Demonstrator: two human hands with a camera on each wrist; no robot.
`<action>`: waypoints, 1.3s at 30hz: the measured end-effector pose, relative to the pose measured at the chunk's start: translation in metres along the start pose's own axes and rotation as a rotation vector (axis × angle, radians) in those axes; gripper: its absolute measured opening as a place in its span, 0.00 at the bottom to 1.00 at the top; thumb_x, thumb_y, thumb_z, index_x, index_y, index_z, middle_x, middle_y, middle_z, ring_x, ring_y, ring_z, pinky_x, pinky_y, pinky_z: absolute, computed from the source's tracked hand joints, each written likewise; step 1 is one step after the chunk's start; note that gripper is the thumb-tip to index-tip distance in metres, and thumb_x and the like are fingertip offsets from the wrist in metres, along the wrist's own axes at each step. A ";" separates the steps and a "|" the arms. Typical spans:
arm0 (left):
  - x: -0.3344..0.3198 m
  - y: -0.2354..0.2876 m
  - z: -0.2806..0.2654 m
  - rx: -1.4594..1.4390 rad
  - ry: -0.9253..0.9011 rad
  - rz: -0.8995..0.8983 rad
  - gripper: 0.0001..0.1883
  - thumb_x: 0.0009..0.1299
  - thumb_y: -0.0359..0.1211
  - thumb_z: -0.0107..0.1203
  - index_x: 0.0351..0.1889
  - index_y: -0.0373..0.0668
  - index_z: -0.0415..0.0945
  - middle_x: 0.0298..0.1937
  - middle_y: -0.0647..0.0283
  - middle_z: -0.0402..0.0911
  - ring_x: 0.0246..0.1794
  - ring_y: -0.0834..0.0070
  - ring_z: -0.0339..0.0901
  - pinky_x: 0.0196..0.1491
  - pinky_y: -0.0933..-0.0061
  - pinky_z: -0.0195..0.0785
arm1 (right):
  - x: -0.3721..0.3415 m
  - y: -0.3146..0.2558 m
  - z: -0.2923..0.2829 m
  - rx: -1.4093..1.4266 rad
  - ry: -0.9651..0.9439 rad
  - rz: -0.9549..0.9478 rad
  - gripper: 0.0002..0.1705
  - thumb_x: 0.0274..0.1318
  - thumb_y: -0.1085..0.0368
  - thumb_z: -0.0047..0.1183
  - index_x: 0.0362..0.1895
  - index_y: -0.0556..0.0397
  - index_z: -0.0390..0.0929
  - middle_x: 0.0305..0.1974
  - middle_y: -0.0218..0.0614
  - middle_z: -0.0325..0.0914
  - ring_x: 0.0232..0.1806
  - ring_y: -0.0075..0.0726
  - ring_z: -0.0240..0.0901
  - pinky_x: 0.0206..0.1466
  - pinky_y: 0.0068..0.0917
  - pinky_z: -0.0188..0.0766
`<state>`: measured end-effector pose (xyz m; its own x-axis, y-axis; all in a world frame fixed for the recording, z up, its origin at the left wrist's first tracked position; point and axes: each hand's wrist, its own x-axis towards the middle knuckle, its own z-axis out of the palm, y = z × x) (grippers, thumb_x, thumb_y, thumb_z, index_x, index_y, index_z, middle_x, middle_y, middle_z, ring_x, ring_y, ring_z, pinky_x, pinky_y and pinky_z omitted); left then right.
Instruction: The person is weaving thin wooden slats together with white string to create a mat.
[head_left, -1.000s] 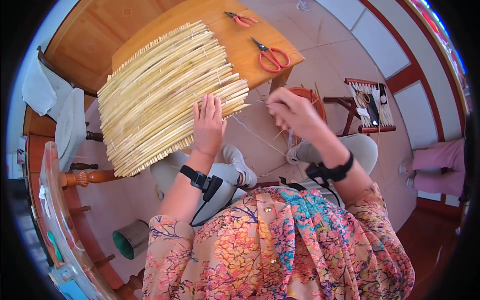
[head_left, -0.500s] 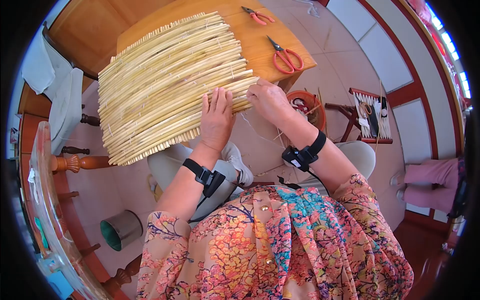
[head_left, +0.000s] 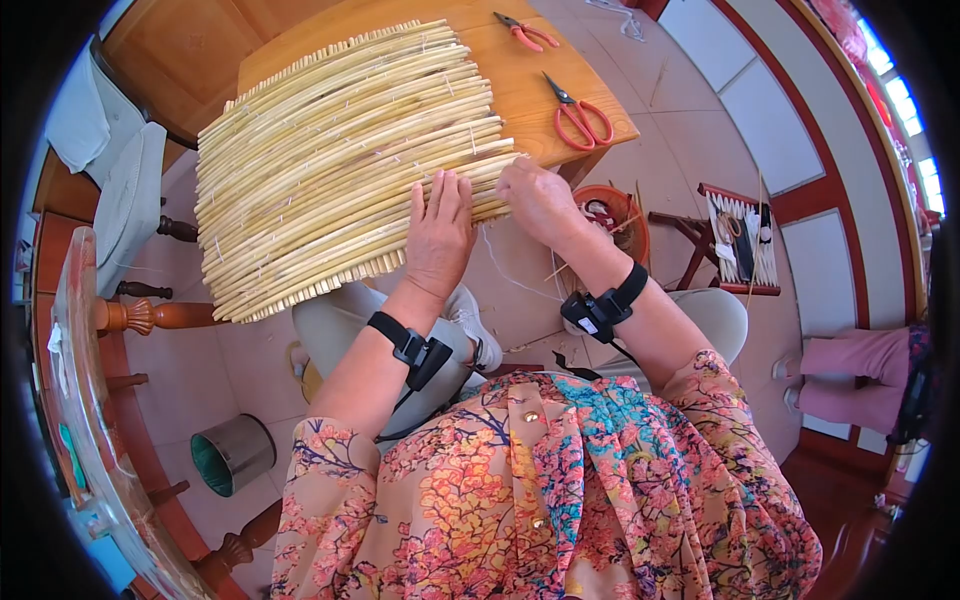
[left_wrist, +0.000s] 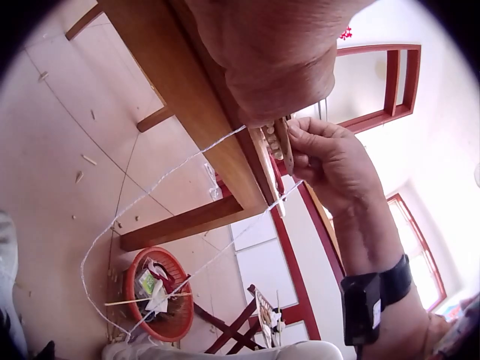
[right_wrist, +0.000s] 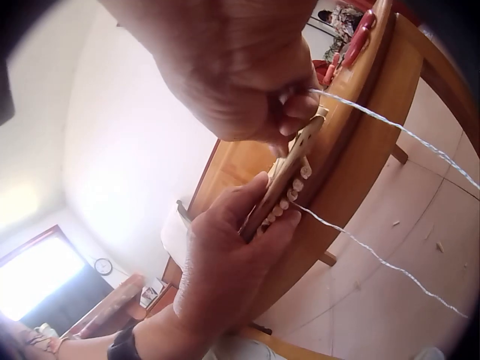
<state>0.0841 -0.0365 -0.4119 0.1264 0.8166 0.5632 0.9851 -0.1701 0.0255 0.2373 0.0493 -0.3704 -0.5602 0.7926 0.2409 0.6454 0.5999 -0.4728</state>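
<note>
A mat of pale reed sticks (head_left: 330,160) bound with white thread lies on the wooden table, its near edge reaching past the tabletop. My left hand (head_left: 440,235) holds this near edge, fingers stretched over the top sticks; in the right wrist view its thumb comes round from below. At the right end of the outer sticks is my right hand (head_left: 540,200), fingers curled in. A white string (right_wrist: 390,124) runs out from between those fingers. Another stretch of string (right_wrist: 360,251) leaves the mat beside the left thumb, and the loop hangs toward the floor.
Red-handled scissors (head_left: 580,120) and red-handled pliers (head_left: 525,35) lie on the table (head_left: 615,125) beyond the right hand. An orange basket (left_wrist: 176,330) of scraps stands on the floor near a folding stool (head_left: 740,240). A metal bin (head_left: 240,455) is at lower left.
My right hand has come left from beside the mat to the ends of its outer sticks, bringing the string along. The left hand stays on the mat. The head view has shifted slightly.
</note>
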 end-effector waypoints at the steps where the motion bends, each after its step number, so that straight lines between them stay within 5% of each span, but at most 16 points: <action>1: 0.000 0.000 -0.001 0.001 0.000 0.000 0.40 0.49 0.31 0.65 0.63 0.36 0.62 0.63 0.51 0.65 0.66 0.59 0.60 0.67 0.51 0.50 | -0.001 0.001 0.001 0.008 -0.023 -0.021 0.04 0.51 0.67 0.50 0.31 0.54 0.75 0.32 0.43 0.73 0.37 0.52 0.73 0.40 0.41 0.70; 9: 0.003 0.003 -0.005 -0.078 0.008 -0.070 0.48 0.49 0.31 0.66 0.68 0.37 0.52 0.66 0.55 0.64 0.66 0.63 0.63 0.68 0.56 0.51 | -0.007 0.006 -0.010 0.167 -0.010 -0.171 0.02 0.48 0.69 0.51 0.29 0.50 0.74 0.33 0.39 0.74 0.39 0.48 0.74 0.39 0.40 0.71; 12: 0.003 0.003 -0.008 -0.094 -0.038 -0.075 0.49 0.50 0.32 0.66 0.69 0.36 0.49 0.68 0.57 0.62 0.66 0.63 0.62 0.69 0.56 0.50 | -0.014 0.010 -0.024 -0.076 -0.018 -0.299 0.02 0.50 0.69 0.51 0.30 0.51 0.74 0.31 0.39 0.73 0.38 0.49 0.73 0.41 0.39 0.71; 14: 0.003 0.003 -0.006 -0.089 -0.030 -0.077 0.49 0.50 0.32 0.67 0.69 0.36 0.49 0.68 0.58 0.61 0.67 0.64 0.61 0.69 0.56 0.49 | -0.022 0.015 -0.041 0.199 0.195 -0.088 0.02 0.49 0.69 0.52 0.29 0.51 0.73 0.31 0.39 0.74 0.37 0.47 0.73 0.38 0.37 0.71; 15: 0.003 0.003 -0.005 -0.081 -0.022 -0.079 0.50 0.50 0.32 0.67 0.69 0.36 0.49 0.69 0.58 0.60 0.67 0.64 0.61 0.69 0.56 0.48 | -0.028 0.021 -0.040 0.230 0.224 -0.033 0.03 0.58 0.69 0.48 0.31 0.53 0.72 0.30 0.36 0.74 0.28 0.33 0.71 0.31 0.27 0.69; 16: 0.002 0.003 -0.006 -0.084 -0.022 -0.077 0.50 0.50 0.32 0.67 0.69 0.36 0.49 0.69 0.58 0.60 0.67 0.64 0.61 0.69 0.56 0.48 | -0.035 0.023 -0.036 0.229 0.224 -0.030 0.03 0.58 0.69 0.48 0.31 0.53 0.72 0.30 0.36 0.74 0.28 0.33 0.71 0.31 0.27 0.69; 18: 0.002 0.004 -0.008 -0.110 -0.067 -0.091 0.50 0.49 0.32 0.67 0.69 0.37 0.49 0.69 0.58 0.60 0.68 0.64 0.59 0.70 0.56 0.47 | -0.053 0.026 -0.028 0.886 -0.025 0.607 0.03 0.63 0.67 0.45 0.35 0.51 0.71 0.33 0.35 0.76 0.21 0.23 0.65 0.24 0.21 0.64; 22: 0.001 0.003 -0.009 -0.113 -0.060 -0.074 0.50 0.49 0.34 0.67 0.69 0.38 0.50 0.66 0.55 0.63 0.67 0.63 0.61 0.70 0.54 0.47 | -0.074 0.024 0.037 1.473 0.001 0.886 0.03 0.64 0.66 0.43 0.38 0.49 0.67 0.31 0.35 0.76 0.19 0.23 0.67 0.20 0.20 0.63; 31: 0.003 0.003 -0.011 -0.270 0.026 -0.067 0.40 0.54 0.35 0.64 0.64 0.38 0.56 0.63 0.50 0.66 0.67 0.57 0.61 0.68 0.50 0.47 | -0.077 0.030 0.080 1.956 -0.270 0.733 0.04 0.65 0.65 0.44 0.39 0.49 0.69 0.28 0.30 0.74 0.26 0.23 0.70 0.29 0.17 0.67; 37: 0.003 0.000 -0.007 -0.256 0.025 -0.031 0.20 0.62 0.35 0.53 0.50 0.39 0.64 0.61 0.45 0.66 0.66 0.51 0.60 0.67 0.45 0.46 | -0.095 0.044 0.055 1.785 -0.333 0.731 0.05 0.65 0.65 0.45 0.36 0.53 0.70 0.27 0.27 0.73 0.26 0.21 0.69 0.31 0.17 0.69; 39: 0.003 0.000 -0.008 -0.257 0.019 -0.024 0.20 0.63 0.35 0.54 0.50 0.39 0.64 0.61 0.45 0.66 0.66 0.51 0.60 0.67 0.45 0.46 | -0.094 0.051 0.066 1.785 -0.207 0.726 0.05 0.65 0.65 0.45 0.37 0.52 0.69 0.29 0.29 0.74 0.27 0.22 0.70 0.31 0.18 0.70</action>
<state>0.0835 -0.0384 -0.4030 0.0991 0.8122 0.5749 0.9256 -0.2874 0.2465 0.2887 -0.0015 -0.4731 -0.6004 0.6964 -0.3931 -0.3690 -0.6773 -0.6365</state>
